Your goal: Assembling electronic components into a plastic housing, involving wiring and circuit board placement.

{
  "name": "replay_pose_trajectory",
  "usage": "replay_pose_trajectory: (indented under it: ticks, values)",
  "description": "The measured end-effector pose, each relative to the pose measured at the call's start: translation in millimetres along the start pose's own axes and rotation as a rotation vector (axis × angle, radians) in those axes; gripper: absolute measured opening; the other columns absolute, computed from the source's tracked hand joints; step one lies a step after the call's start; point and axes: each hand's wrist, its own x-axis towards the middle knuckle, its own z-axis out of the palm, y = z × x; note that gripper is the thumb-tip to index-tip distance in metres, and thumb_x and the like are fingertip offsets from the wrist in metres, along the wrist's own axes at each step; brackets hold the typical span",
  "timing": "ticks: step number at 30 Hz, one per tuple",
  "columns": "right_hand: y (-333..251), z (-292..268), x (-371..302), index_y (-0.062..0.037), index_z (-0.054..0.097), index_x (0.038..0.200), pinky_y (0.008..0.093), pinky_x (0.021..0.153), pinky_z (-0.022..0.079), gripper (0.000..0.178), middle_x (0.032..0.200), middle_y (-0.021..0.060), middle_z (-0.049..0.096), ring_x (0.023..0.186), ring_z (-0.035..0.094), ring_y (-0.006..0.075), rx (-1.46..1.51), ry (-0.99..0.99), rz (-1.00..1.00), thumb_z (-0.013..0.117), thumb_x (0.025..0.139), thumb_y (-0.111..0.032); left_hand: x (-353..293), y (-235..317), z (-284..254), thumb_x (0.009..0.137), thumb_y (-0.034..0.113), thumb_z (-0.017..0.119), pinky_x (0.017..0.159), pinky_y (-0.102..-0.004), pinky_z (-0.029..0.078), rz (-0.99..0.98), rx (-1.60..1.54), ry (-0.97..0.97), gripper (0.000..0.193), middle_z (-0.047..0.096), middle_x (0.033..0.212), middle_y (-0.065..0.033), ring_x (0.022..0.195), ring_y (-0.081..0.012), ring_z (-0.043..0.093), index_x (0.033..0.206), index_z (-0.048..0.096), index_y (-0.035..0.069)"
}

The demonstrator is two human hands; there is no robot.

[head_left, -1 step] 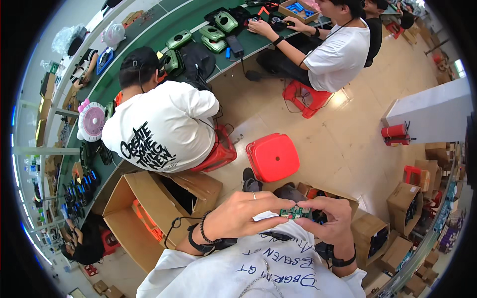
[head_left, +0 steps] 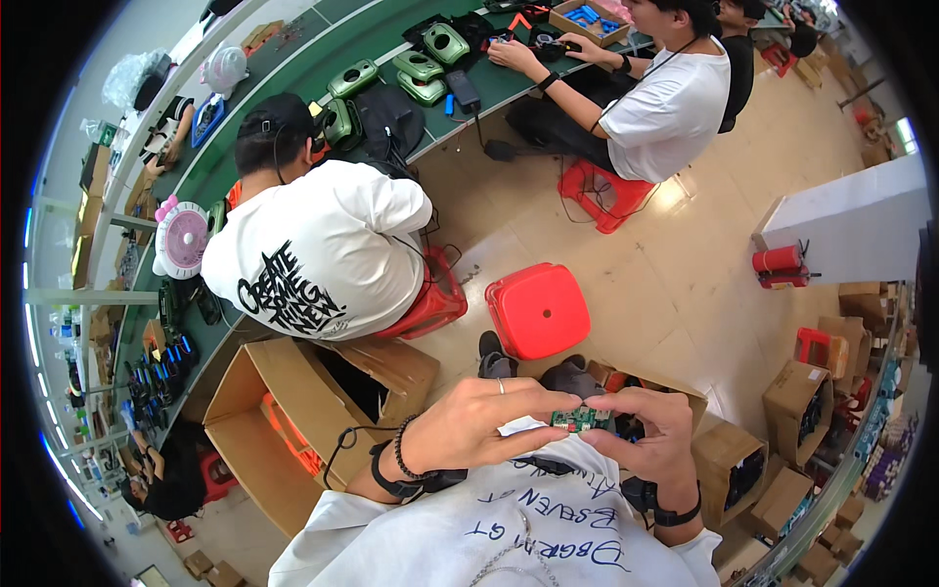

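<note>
In front of my body a small green circuit board [head_left: 581,420] is held up between both hands. My left hand [head_left: 489,419] pinches its left end between thumb and fingers. On the board's right end the thumb and fingers of my right hand [head_left: 653,427] are closed in the same way. Small pale and metallic parts show on the board's face, and its two ends are hidden under my fingertips.
A red stool [head_left: 538,311] stands ahead, with an open cardboard box [head_left: 279,416] at my left. Two seated people work at the green bench [head_left: 293,73], where green housings [head_left: 419,66] lie. More cardboard boxes [head_left: 729,470] and a fire extinguisher [head_left: 778,259] are at right.
</note>
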Motion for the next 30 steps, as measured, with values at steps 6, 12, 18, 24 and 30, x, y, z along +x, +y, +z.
replay_pose_trajectory:
  ticks: [6, 12, 18, 24, 30]
  values:
    - [19.0, -40.5, 6.3, -0.0034, 0.08, 0.114, 0.027, 0.07, 0.059, 0.037, 0.097, 0.0111, 0.082, 0.08, 0.078, 0.0191, -0.012, -0.017, -0.109, 0.092, 0.079, -0.004, 27.1, 6.1, 30.3, 0.088, 0.008, 0.087, 0.065, -0.0319, 0.056, -0.058, 0.101, 0.025, 0.037, 0.079, 0.094, -0.0094, 0.077, -0.023, 0.076, 0.124, 0.078, 0.004]
    - [50.7, -111.4, -0.3, -0.0018, 0.08, 0.113, 0.0274, 0.068, 0.058, 0.035, 0.094, 0.0108, 0.081, 0.077, 0.077, 0.0201, 0.056, -0.049, -0.159, 0.091, 0.08, -0.004, 73.6, 18.9, 93.4, 0.087, 0.007, 0.088, 0.067, -0.0319, 0.057, -0.102, 0.138, 0.116, 0.037, 0.08, 0.097, -0.0103, 0.08, -0.0232, 0.076, 0.123, 0.078, 0.004]
    - [61.3, -175.5, 9.6, -0.0006, 0.08, 0.112, 0.0277, 0.069, 0.058, 0.032, 0.092, 0.0113, 0.079, 0.077, 0.076, 0.0187, 0.094, -0.167, -0.152, 0.09, 0.082, -0.002, 109.6, 35.8, 146.9, 0.087, 0.004, 0.088, 0.077, -0.033, 0.059, -0.198, 0.157, 0.227, 0.035, 0.08, 0.106, -0.0123, 0.088, -0.0242, 0.077, 0.12, 0.077, 0.001]
    - [90.4, -187.9, 17.4, 0.0006, 0.078, 0.111, 0.0269, 0.078, 0.059, 0.029, 0.098, 0.0092, 0.08, 0.085, 0.075, 0.0128, 0.356, -0.2, 0.044, 0.089, 0.085, -0.003, 131.6, 29.4, 165.3, 0.087, 0.004, 0.088, 0.079, -0.0327, 0.06, -0.236, 0.171, 0.304, 0.033, 0.08, 0.107, -0.0105, 0.087, -0.0226, 0.077, 0.118, 0.077, 0.0]
    - [90.6, -180.2, 29.9, 0.0073, 0.07, 0.124, 0.0315, 0.095, 0.059, 0.036, 0.115, 0.0119, 0.075, 0.105, 0.072, 0.0157, 0.584, -0.31, 0.203, 0.083, 0.09, 0.006, 129.4, 22.2, 143.9, 0.089, 0.007, 0.087, 0.078, -0.0315, 0.061, -0.299, 0.052, 0.284, 0.034, 0.08, 0.105, -0.0095, 0.084, -0.0186, 0.076, 0.121, 0.077, 0.002]
